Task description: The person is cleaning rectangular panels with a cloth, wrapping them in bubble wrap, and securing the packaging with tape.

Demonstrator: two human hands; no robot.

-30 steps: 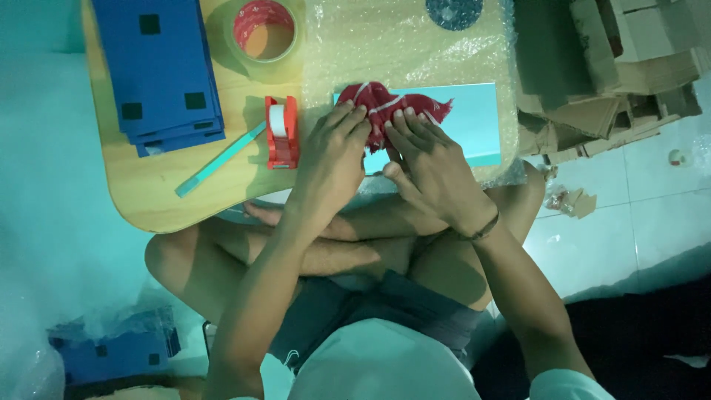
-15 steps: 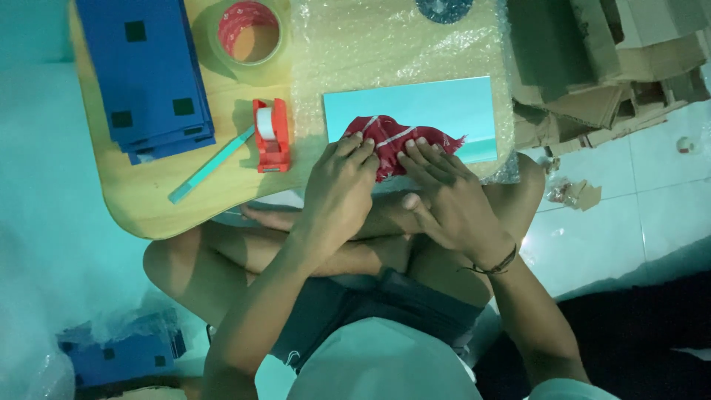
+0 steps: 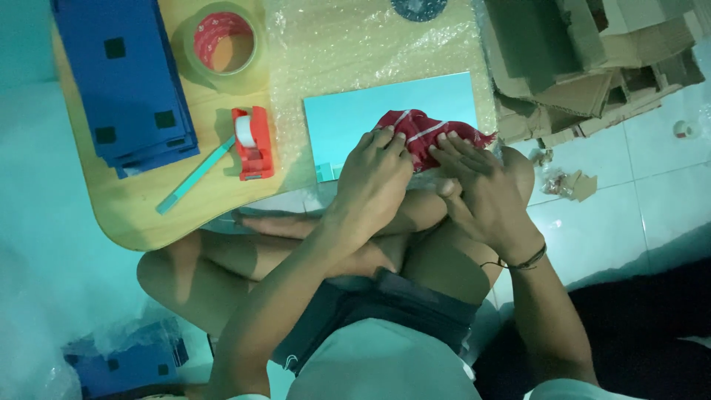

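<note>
Blue stack: I see flat blue sheets (image 3: 129, 81) piled on the far left of the low wooden table (image 3: 133, 215), well apart from my hands.
Tape roll: a wide roll of clear tape (image 3: 224, 46) with a red core lies flat just beside the stack.
Cutter and dispenser: a thin teal cutter (image 3: 195, 175) lies slantwise on the wood, and a small red tape dispenser (image 3: 252, 143) sits just beside it.
Bubble wrap: a sheet of bubble wrap (image 3: 355, 44) covers the middle of the table under the panel.
Teal panel: a flat, glossy teal panel (image 3: 355, 118) lies on the wrap; I judge it stiff and slippery, possibly fragile, best taken by its edges.
Left hand: my left hand (image 3: 374, 174) has its fingers curled down onto the near edge of the cloth, pressing rather than clenching.
Red cloth: a crumpled red cloth with white stripes (image 3: 422, 132) lies on the panel's near right part; I judge it light and soft, easy to pinch anywhere.
Right hand: my right hand (image 3: 481, 189) rests fingertips on the cloth, touching it; I cannot tell whether it grips.
Cardboard: folded brown cardboard pieces (image 3: 585, 67) are heaped on the right.
</note>
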